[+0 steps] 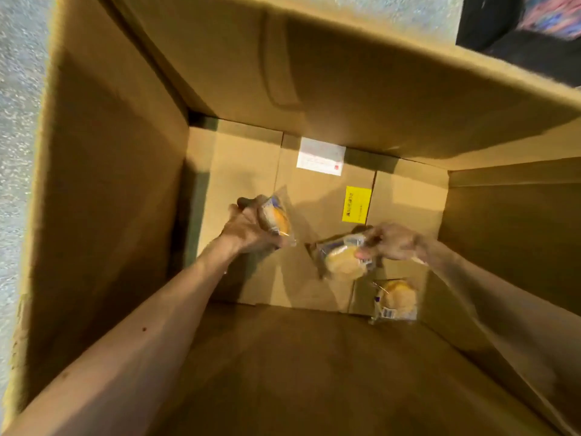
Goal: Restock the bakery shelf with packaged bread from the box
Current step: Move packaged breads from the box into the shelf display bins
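Currently looking straight down into a deep open cardboard box (103, 190), with both bare arms reaching in toward its bottom.

Left hand (248, 228) is gripping the first bread pack (275, 220). The fingers are curling round its left side and the pack is standing tilted up on edge, left of centre in the box.

Right hand (390, 242) is pinching the second bread pack (342, 262) by its right edge, thumb lying on top near a barcode. That pack is hanging at a slant to the left of the hand and is a bit motion-blurred. Can't tell whether its low corner is touching the cardboard.

Third bread pack (396, 298) is lying flat on the box bottom at the near right, just near of the second pack, with no hand touching it. Its barcode label is facing up. All three are round buns in clear wrap.

White label (320, 160) is sitting at the far side of the bottom. Yellow sticker (356, 204) is showing between the two hands, slightly farther out.

Grey speckled floor (15, 121) is running along the left outside the box. Something dark with a colourful pattern (540, 20) is showing past the far right rim; can't tell what it is.
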`<move>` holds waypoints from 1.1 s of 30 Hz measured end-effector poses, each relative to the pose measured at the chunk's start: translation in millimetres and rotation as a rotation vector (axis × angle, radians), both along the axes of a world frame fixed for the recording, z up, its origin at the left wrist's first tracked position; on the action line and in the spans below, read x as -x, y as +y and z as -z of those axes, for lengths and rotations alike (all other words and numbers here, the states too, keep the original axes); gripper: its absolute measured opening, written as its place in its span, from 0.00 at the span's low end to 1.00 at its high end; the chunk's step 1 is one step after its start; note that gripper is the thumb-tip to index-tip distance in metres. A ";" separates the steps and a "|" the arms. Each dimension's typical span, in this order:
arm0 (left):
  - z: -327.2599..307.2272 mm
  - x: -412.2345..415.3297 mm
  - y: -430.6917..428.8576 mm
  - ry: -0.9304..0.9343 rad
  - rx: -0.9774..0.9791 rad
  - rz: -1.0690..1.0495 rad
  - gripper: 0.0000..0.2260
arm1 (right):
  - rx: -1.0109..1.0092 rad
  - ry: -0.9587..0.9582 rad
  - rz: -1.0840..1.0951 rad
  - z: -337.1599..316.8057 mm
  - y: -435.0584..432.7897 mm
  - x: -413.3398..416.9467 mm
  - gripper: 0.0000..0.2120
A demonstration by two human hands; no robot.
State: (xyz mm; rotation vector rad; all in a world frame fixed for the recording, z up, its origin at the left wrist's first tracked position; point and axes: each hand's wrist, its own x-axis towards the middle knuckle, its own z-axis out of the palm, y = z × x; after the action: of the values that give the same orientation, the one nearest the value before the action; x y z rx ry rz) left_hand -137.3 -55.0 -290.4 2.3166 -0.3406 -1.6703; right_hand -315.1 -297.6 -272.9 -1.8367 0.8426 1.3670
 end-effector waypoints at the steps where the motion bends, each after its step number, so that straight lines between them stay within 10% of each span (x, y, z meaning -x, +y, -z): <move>1: -2.3 9.9 -1.0 0.035 0.004 0.010 0.49 | -0.010 0.090 -0.103 -5.7 1.3 17.4 0.12; 10: -11.0 86.4 -10.3 0.145 0.035 0.140 0.51 | 0.040 0.182 -0.024 -16.2 18.1 89.2 0.31; 15: -7.2 112.9 -10.6 0.161 0.089 0.155 0.53 | 0.152 0.136 0.055 -15.3 28.0 123.6 0.23; 26: -90.8 99.8 -10.8 0.381 0.270 -0.211 0.25 | 0.192 -0.168 0.490 -63.1 45.4 100.3 0.14; 33: -185.1 58.3 20.3 0.510 0.466 -0.473 0.34 | 0.042 -0.417 0.940 -167.1 62.5 83.2 0.30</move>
State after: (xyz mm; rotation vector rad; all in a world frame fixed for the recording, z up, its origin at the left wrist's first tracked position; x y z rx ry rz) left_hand -195.6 -34.7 -105.2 1.4355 -0.0525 -1.6392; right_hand -398.3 -235.1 -105.7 -1.3555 1.2637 0.3635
